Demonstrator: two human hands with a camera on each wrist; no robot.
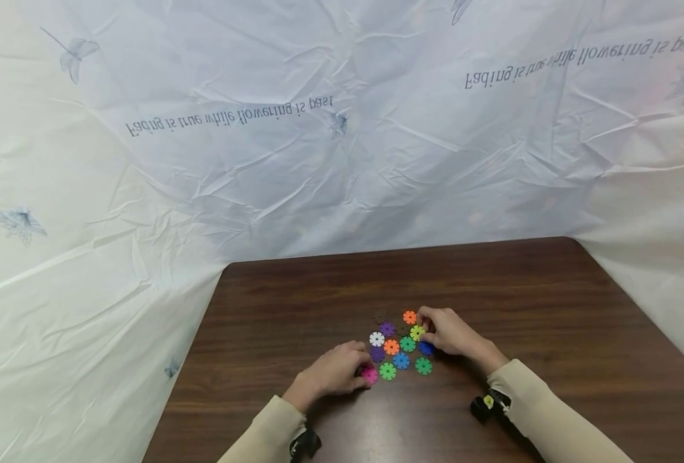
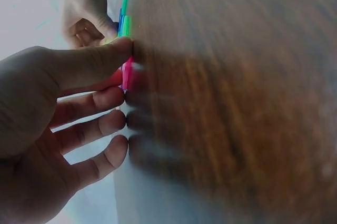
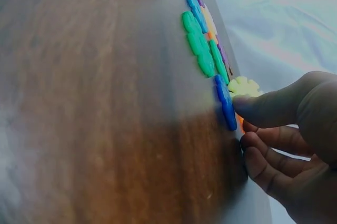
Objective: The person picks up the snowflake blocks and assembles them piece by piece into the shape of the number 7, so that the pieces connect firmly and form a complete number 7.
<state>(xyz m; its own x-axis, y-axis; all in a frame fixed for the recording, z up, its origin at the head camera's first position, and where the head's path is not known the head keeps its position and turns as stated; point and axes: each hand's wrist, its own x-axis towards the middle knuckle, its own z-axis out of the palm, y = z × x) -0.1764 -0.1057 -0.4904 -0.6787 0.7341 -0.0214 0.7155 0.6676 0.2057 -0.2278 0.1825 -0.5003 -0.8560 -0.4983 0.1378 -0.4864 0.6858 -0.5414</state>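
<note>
Flat, notched plastic discs in several colours lie in a cluster on the table. At the cluster's near left, my left hand (image 1: 336, 368) pinches a pink notched disc (image 1: 369, 375) between thumb and forefinger; its other fingertips touch the tabletop in the left wrist view. On the right side, my right hand (image 1: 450, 331) pinches a yellow notched disc (image 3: 245, 84), which stands tilted up in the right wrist view. Beside that thumb is a dark blue disc (image 3: 225, 103). An orange disc (image 1: 409, 317) sits by the right fingertips.
Between the hands are a white disc (image 1: 377, 339), a light green disc (image 1: 387, 371), a green disc (image 1: 423, 366), a blue disc (image 1: 401, 360) and several others, some overlapping. The brown wooden table (image 1: 296, 302) meets a white printed sheet (image 1: 342, 180) at its far edge.
</note>
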